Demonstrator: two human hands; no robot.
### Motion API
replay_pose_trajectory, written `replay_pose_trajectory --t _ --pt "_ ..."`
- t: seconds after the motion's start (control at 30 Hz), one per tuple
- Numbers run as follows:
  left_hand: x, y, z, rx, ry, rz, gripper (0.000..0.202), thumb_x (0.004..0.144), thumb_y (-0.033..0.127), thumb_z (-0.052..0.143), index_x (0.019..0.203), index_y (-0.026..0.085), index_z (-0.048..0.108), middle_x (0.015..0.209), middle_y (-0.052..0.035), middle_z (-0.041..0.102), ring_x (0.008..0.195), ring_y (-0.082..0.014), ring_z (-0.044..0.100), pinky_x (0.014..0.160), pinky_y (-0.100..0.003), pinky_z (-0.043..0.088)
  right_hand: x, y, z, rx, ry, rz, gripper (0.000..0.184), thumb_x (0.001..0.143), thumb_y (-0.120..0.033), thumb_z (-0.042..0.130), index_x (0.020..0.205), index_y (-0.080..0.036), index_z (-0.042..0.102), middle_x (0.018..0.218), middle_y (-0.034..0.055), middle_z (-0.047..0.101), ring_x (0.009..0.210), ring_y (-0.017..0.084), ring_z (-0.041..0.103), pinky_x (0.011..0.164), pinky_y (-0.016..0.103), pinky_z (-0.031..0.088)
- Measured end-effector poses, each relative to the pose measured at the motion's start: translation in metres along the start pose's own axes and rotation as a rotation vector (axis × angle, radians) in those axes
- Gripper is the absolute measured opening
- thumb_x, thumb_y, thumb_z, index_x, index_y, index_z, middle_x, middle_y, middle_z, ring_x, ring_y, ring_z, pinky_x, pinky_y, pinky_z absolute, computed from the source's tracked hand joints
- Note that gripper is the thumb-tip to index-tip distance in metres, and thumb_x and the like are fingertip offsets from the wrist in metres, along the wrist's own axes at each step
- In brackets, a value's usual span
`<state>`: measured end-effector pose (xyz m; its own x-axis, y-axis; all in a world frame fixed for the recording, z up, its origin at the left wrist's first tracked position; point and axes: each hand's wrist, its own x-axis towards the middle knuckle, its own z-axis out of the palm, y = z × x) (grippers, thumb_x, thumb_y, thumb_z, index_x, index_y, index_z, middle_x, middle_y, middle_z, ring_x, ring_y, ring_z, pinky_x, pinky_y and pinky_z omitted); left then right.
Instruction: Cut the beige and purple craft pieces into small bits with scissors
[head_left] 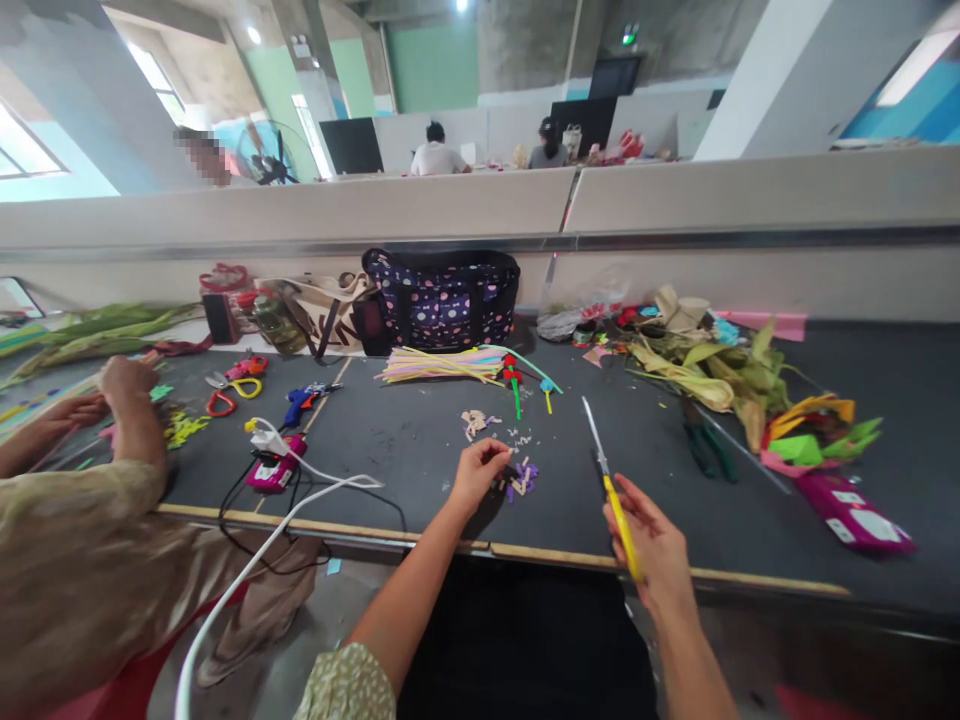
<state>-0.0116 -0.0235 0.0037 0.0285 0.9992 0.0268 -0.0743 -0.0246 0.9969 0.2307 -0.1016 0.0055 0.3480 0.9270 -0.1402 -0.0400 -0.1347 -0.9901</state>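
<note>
We look down on a dark counter (420, 440), and in the lower middle of the frame our left hand (480, 472) has its thumb and fingertips drawn together in a pinch; anything between them is too small for us to tell. Just beside those fingertips lies a little heap of purple and beige pieces (525, 482), with more beige scraps (475, 423) above it. Right of centre, our right hand (651, 535) grips yellow-handled scissors (621, 525), blades pointing up and slightly left. We find little writing we can read: the canvas bag (330, 310) at upper left of centre carries big dark letters, partly covered, of which we make out an N at the end. The patterned bag (450, 305) beside it shows small motifs, any lettering too fine for us. Pale labels on the magenta box (855, 515) at lower right are blurred, and the green lit sign (628, 38) at the top is illegible from here. In front of the patterned bag lie a bundle of pastel stems (442, 364), a red flower (511, 370) on a green stem and a small blue flower (548, 385).
</note>
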Motion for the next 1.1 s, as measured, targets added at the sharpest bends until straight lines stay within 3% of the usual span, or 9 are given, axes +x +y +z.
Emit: replay_pose_trajectory --t 0.03,0.1,0.17,0.3,0.43,0.57,0.77,1.1 --pt "0.003 0.001 0.002 -0.118 0.008 -0.030 0.025 0.072 0.036 0.071 0.085 0.015 0.068 0.065 0.0002 0.060 0.054 -0.0094 0.050 0.054 -0.022 0.042 -0.005 -0.003 0.004 0.017 -0.041 0.006 0.078 0.064 -0.055 0.072 0.132 -0.022 0.052 0.091 0.0020 0.062 0.047 0.005 0.047 0.039 0.020 0.038" --pt "0.009 0.003 0.005 -0.315 0.024 -0.065 0.030 0.069 0.036 0.075 0.088 0.014 0.069 0.070 -0.0016 0.062 0.058 -0.0091 0.053 0.058 -0.022 0.045 -0.013 -0.010 0.012 -0.036 -0.113 -0.073 0.077 0.067 -0.055 0.070 0.133 -0.022 0.051 0.086 0.0015 0.062 0.049 0.007 0.050 0.042 0.021 0.043" --pt "0.013 0.004 0.006 -0.451 0.046 -0.084 0.029 0.067 0.035 0.077 0.085 0.014 0.069 0.074 -0.0024 0.063 0.063 -0.0098 0.056 0.062 -0.022 0.048 -0.016 -0.015 0.019 -0.264 -0.136 -0.298 0.077 0.070 -0.053 0.069 0.137 -0.024 0.046 0.093 0.0023 0.063 0.063 0.011 0.057 0.056 0.024 0.050" --pt "0.016 0.004 0.004 -0.589 0.096 -0.084 0.025 0.064 0.032 0.080 0.077 0.016 0.066 0.083 -0.0022 0.064 0.068 -0.0105 0.059 0.063 -0.023 0.050 -0.009 -0.013 0.032 -0.766 -0.090 -0.777 0.060 0.078 -0.049 0.065 0.130 -0.023 0.053 0.094 0.0051 0.064 0.078 0.016 0.061 0.069 0.026 0.050" --pt "0.015 0.006 0.000 -0.648 0.082 -0.086 0.025 0.065 0.029 0.080 0.077 0.015 0.064 0.071 0.0002 0.062 0.060 -0.0088 0.057 0.062 -0.023 0.049 0.002 0.003 0.045 -0.918 -0.104 -1.014 0.048 0.085 -0.043 0.059 0.128 -0.020 0.055 0.096 0.0065 0.067 0.085 0.016 0.063 0.077 0.025 0.048" --pt "0.013 0.007 -0.001 -0.648 0.103 -0.088 0.025 0.064 0.028 0.080 0.075 0.014 0.063 0.067 0.0004 0.063 0.057 -0.0087 0.058 0.062 -0.023 0.048 0.008 0.014 0.053 -0.957 -0.119 -1.032 0.050 0.087 -0.043 0.058 0.130 -0.020 0.053 0.097 0.0061 0.067 0.084 0.015 0.063 0.077 0.023 0.047" --pt "0.015 0.003 -0.001 -0.606 0.141 -0.063 0.027 0.064 0.030 0.080 0.080 0.013 0.067 0.072 -0.0007 0.065 0.058 -0.0090 0.059 0.063 -0.023 0.048 0.016 0.008 0.058 -1.018 -0.131 -1.080 0.048 0.088 -0.047 0.055 0.128 -0.020 0.057 0.089 0.0054 0.068 0.079 0.015 0.063 0.073 0.023 0.046" --pt "0.015 0.001 -0.003 -0.572 0.188 -0.072 0.031 0.062 0.033 0.082 0.083 0.013 0.069 0.071 -0.0016 0.066 0.057 -0.0091 0.058 0.062 -0.023 0.049 0.018 0.016 0.063 -0.990 -0.186 -0.980 0.048 0.089 -0.046 0.053 0.131 -0.024 0.056 0.090 0.0059 0.068 0.080 0.016 0.064 0.075 0.024 0.048"
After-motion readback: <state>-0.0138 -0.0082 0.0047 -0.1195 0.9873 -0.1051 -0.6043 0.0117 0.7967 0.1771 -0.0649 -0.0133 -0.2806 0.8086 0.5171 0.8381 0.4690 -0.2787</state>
